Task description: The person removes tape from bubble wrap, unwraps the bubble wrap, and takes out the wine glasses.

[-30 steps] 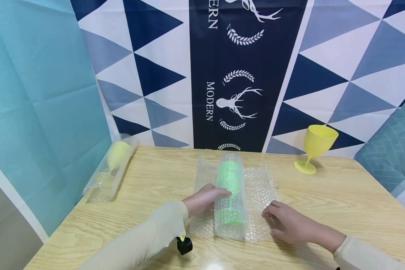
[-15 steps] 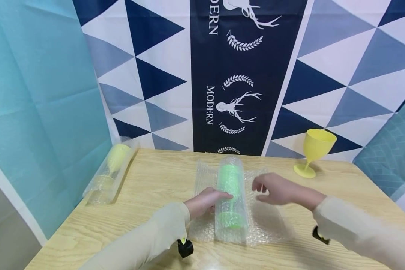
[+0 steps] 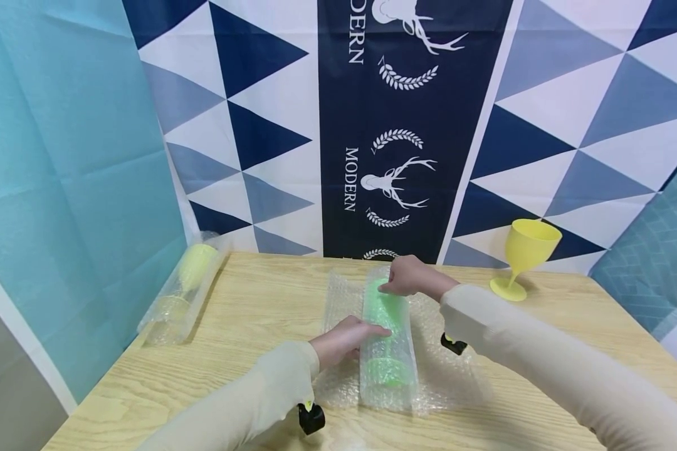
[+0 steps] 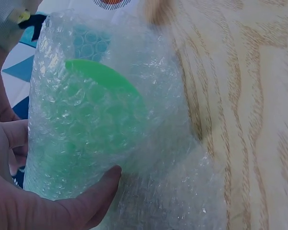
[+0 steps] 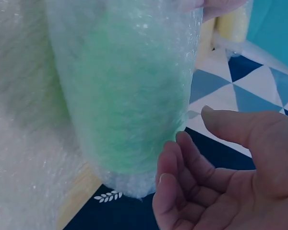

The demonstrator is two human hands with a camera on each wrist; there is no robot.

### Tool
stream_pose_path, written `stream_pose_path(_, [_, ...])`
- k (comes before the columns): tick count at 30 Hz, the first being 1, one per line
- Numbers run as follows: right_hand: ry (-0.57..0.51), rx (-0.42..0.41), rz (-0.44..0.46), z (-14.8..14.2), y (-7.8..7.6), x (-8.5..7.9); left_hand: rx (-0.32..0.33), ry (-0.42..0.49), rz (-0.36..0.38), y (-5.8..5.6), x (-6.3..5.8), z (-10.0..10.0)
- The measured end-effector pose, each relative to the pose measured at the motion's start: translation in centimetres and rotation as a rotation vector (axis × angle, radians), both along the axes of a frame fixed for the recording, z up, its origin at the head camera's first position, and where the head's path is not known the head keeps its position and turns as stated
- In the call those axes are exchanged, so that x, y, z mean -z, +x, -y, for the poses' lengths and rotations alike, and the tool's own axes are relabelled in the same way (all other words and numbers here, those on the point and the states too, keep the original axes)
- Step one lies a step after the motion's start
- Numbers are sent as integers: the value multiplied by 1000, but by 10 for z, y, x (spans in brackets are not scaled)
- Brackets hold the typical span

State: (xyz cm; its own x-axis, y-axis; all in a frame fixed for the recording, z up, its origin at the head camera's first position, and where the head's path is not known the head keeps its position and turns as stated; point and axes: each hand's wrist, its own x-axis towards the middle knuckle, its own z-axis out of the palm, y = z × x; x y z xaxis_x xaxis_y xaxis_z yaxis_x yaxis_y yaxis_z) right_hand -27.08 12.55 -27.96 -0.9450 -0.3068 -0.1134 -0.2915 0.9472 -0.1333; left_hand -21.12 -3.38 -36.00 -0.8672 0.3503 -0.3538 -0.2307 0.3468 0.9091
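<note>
A green goblet (image 3: 386,310) lies rolled in clear bubble wrap (image 3: 448,379) in the middle of the table, the rest of the sheet flat beneath. My left hand (image 3: 344,341) grips the roll from the left, thumb across its top. In the left wrist view, the goblet's green edge (image 4: 105,74) shows through the plastic near the roll's end. At the far end is my right hand (image 3: 413,275); in the right wrist view its thumb (image 5: 230,125) and loosely bent fingers stand apart, fingertips at the roll's side.
A yellow goblet (image 3: 527,247) stands upright at the back right. Another yellow goblet (image 3: 196,266), wrapped in bubble wrap, lies at the left edge of the wooden table (image 3: 259,300). A patterned cloth (image 3: 276,156) hangs behind.
My right hand has moved from the sheet's right side up and leftward to the far end of the roll. The left hand keeps its hold on the roll.
</note>
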Motion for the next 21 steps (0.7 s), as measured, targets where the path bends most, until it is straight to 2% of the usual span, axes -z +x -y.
stream_pose_path(4, [17,91,69,9,-4,0,-11,-12,11,-1,-1,-2])
stream_pose_path(6, [12,112,84,12,-6,0,-22,-14,23,-2,-2,-3])
stream_pose_path(9, [16,118,91,16,-6,-1,-29,-20,25,-2,-3,-4])
stream_pose_path(13, [35,134,104,20,-5,-4,-4,-14,15,-1,-2,-3])
stream_pose_path(17, [38,165,161,22,-5,-6,17,13,6,0,0,-1])
stream_pose_path(21, [40,191,197,22,-7,-7,19,-8,-10,0,0,0])
